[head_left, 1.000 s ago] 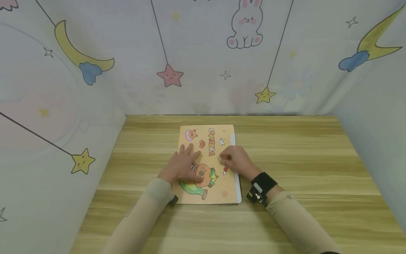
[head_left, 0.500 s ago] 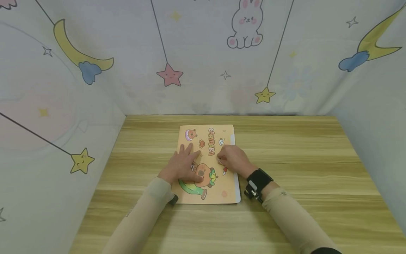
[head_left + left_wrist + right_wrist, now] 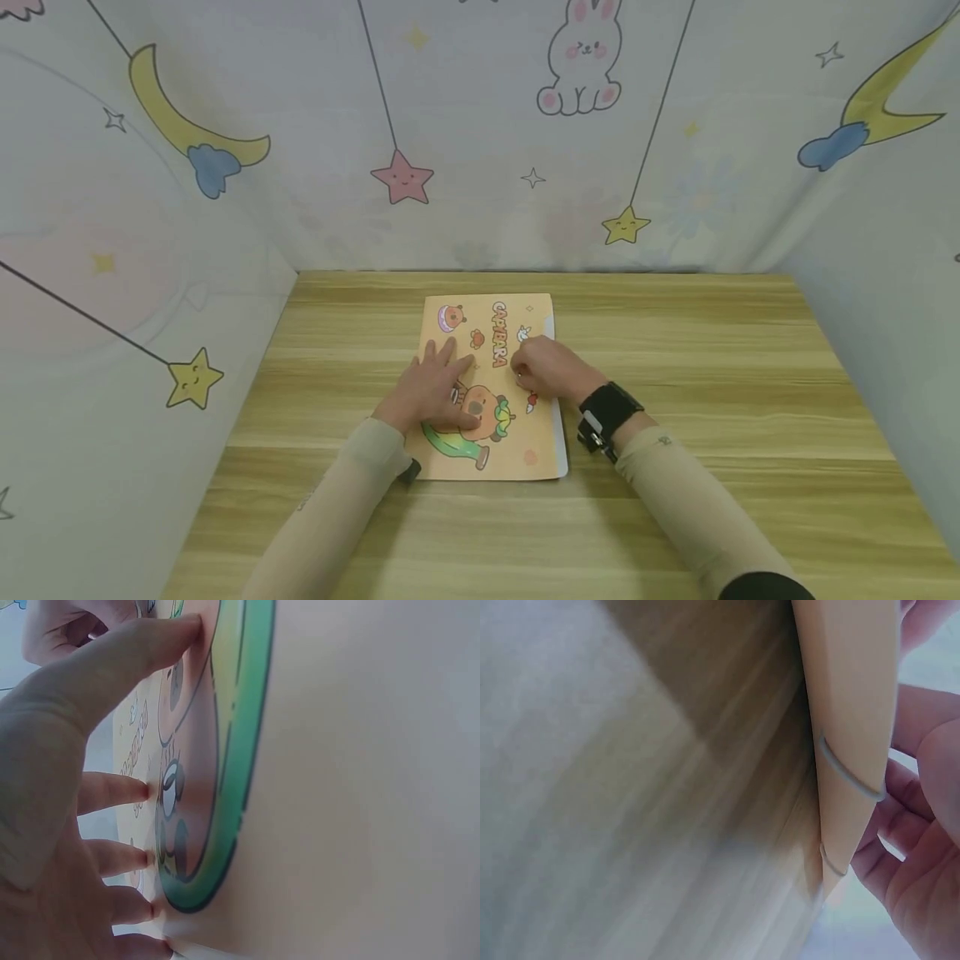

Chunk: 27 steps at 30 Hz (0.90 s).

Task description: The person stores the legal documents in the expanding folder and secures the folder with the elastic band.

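Note:
An orange folder (image 3: 517,458) with CAPYBARA lettering and cartoon capybara prints lies on the table, turned sideways. My left hand (image 3: 429,389) rests on its left half, fingers spread and fingertips touching the cover. Over the right half my right hand (image 3: 550,368) has its fingers curled together, pinching a small, thin, pale thing at the cover that looks like a cord. In the right wrist view, a thin grey cord (image 3: 849,776) crosses the folder's thick edge towards the right hand's side. The pinched end is mostly hidden by the fingers.
The folder lies on a wood-grain table (image 3: 697,375). Behind it hangs a pale cloth backdrop (image 3: 480,225) printed with stars, moons and a rabbit. Similar panels flank the table. A dark camera strap (image 3: 611,408) sits on the right wrist.
My right hand has shifted slightly left and upward over the cover, its wrist moving along. The left hand stays in place, and the folder's right edge has crept slightly left.

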Available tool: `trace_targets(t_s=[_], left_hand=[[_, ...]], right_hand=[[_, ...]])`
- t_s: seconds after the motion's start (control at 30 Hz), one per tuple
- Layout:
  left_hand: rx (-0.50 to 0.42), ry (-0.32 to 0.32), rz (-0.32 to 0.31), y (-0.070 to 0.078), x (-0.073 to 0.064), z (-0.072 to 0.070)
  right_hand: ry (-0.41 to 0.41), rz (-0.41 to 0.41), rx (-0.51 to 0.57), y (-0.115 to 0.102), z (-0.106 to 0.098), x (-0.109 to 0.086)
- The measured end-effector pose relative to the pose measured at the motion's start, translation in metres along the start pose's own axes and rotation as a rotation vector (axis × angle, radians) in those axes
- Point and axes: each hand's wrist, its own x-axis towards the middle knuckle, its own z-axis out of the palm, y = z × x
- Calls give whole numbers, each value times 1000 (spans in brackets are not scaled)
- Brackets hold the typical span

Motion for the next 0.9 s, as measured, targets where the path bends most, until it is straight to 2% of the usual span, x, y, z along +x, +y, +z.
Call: trace_targets(t_s=[0.13,0.47,0.77,0.9], left_hand=[[-1,1,4,0,1,0],[5,2,12,0,4,-1],[0,9,15,-3,5,3],[-10,7,17,-4,5,5]], right_hand=[[-19,-5,24,1,-3,3],[-58,66,70,1,-2,6],[-8,18,53,5,-2,-1],[34,45,67,7,0,-11]])
